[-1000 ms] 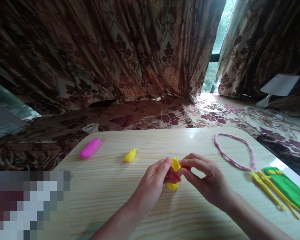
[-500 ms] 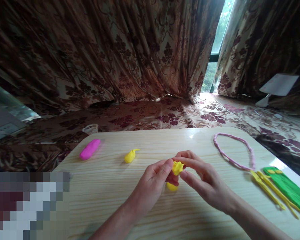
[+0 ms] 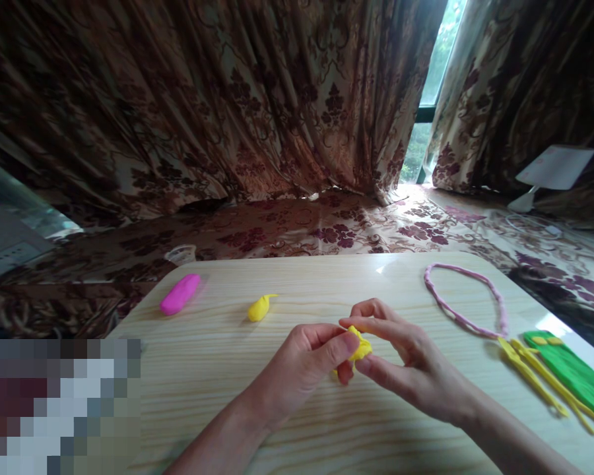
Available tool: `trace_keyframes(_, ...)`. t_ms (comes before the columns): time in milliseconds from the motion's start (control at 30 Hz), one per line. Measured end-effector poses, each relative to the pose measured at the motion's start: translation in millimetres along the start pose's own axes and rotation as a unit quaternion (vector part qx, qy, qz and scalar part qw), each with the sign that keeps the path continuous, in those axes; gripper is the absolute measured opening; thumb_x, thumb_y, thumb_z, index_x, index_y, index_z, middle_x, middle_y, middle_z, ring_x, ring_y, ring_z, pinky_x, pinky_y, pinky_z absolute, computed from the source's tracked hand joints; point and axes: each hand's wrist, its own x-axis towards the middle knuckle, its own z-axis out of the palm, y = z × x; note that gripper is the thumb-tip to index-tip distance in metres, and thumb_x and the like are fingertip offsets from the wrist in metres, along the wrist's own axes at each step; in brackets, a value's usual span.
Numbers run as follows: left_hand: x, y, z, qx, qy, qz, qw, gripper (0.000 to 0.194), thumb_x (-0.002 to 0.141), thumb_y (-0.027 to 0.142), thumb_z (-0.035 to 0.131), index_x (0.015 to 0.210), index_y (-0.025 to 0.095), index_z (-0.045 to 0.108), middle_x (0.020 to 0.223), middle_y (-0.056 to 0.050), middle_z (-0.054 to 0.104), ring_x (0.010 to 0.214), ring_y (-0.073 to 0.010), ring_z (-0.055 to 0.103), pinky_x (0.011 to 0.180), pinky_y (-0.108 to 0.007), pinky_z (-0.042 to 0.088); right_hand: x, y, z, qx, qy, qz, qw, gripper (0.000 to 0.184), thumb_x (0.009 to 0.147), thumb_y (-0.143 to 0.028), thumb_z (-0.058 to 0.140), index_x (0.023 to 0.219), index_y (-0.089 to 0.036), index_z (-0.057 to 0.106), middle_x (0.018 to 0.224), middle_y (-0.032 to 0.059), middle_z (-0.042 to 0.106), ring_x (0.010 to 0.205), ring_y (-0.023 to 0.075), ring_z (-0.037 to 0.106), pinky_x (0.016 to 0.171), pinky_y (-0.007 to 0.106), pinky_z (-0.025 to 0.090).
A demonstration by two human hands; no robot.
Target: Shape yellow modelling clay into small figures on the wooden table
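Observation:
Above the table, a small crumpled piece of yellow modelling clay (image 3: 360, 346) sits between my two hands. My left hand (image 3: 309, 363) pinches it, thumb pressed on its near side. The thumb and fingers of my right hand (image 3: 400, 356) close around its right side. Below my left fingers, a sliver of more yellow clay (image 3: 334, 373) shows on the table, mostly hidden by the hand. Farther left lies a yellow clay lump (image 3: 259, 309) with a thin pointed tail.
A pink clay bar (image 3: 180, 294) lies at the table's left. On the right are a pink clay loop (image 3: 443, 305), yellow modelling tools (image 3: 529, 376) and a green clay slab (image 3: 574, 376) with small yellow pieces on it. A white lamp (image 3: 554, 168) stands beyond the table.
Both hands have shifted slightly, and the left hand has turned so its thumb covers more of the clay. The yellow clay beneath is now more hidden.

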Motion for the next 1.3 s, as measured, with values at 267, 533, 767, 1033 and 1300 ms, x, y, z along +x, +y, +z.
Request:
trace_keyframes(267, 1.2, -3.4, 6.4, -0.136, -0.014, -0.016, 0.990, 0.039, 0.092, 0.037, 0.039, 0.080, 0.011, 0.066, 0.076, -0.006, 0.059, 0.071, -0.0145, 0.052, 0.072, -0.032, 0.041, 1.3, 3.5, 4.2, -0.024, 0.046, -0.007, 0.999, 0.015, 0.084, -0.020, 0.060, 0.095, -0.021, 0.070, 0.088, 0.0035, 0.053, 0.083, 0.0150, 0.055, 0.075, 0.028, 0.045)
trace_keyframes(533, 2.0, -4.2, 9.5, -0.157, 0.008, -0.023, 0.987, 0.027, 0.088, 0.032, 0.051, 0.080, 0.010, 0.066, 0.077, -0.005, 0.059, 0.073, -0.0123, 0.051, 0.074, -0.029, 0.041, 0.4, 6.3, 2.0, -0.045, 0.053, -0.035, 0.997, 0.032, 0.080, -0.017, 0.064, 0.112, -0.021, 0.064, 0.100, 0.0064, 0.055, 0.094, 0.0187, 0.055, 0.082, 0.032, 0.045)
trace_keyframes(767, 2.8, -13.0, 12.9, -0.179, 0.011, -0.045, 0.983, 0.036, 0.090, 0.038, 0.044, 0.085, 0.009, 0.066, 0.077, -0.007, 0.060, 0.073, -0.0144, 0.053, 0.072, -0.032, 0.043, 2.0, 10.6, 4.8, -0.076, 0.133, -0.043, 0.987, 0.010, 0.084, -0.019, 0.059, 0.087, -0.018, 0.069, 0.080, 0.0046, 0.058, 0.080, 0.0175, 0.056, 0.070, 0.031, 0.045)
trace_keyframes(1033, -5.2, 5.7, 38.0, -0.153, 0.009, 0.000, 0.988, 0.026, 0.089, 0.027, 0.049, 0.101, 0.015, 0.068, 0.096, -0.008, 0.066, 0.094, -0.0183, 0.056, 0.089, -0.033, 0.039, 11.1, 3.8, 11.8, -0.088, 0.164, 0.005, 0.982, 0.029, 0.096, -0.028, 0.036, 0.101, -0.020, 0.063, 0.115, 0.0071, 0.056, 0.109, 0.0181, 0.052, 0.093, 0.031, 0.043)
trace_keyframes(1300, -34.5, 3.4, 51.8, -0.467, 0.084, 0.044, 0.879, 0.048, 0.092, 0.043, 0.029, 0.117, 0.015, 0.059, 0.130, -0.011, 0.053, 0.129, -0.0219, 0.037, 0.108, -0.036, 0.026, -28.9, -33.1, 69.9, -0.301, 0.026, -0.131, 0.944, 0.053, 0.089, -0.021, 0.042, 0.139, -0.007, 0.032, 0.149, 0.0140, 0.023, 0.138, 0.0258, 0.016, 0.113, 0.045, 0.018)
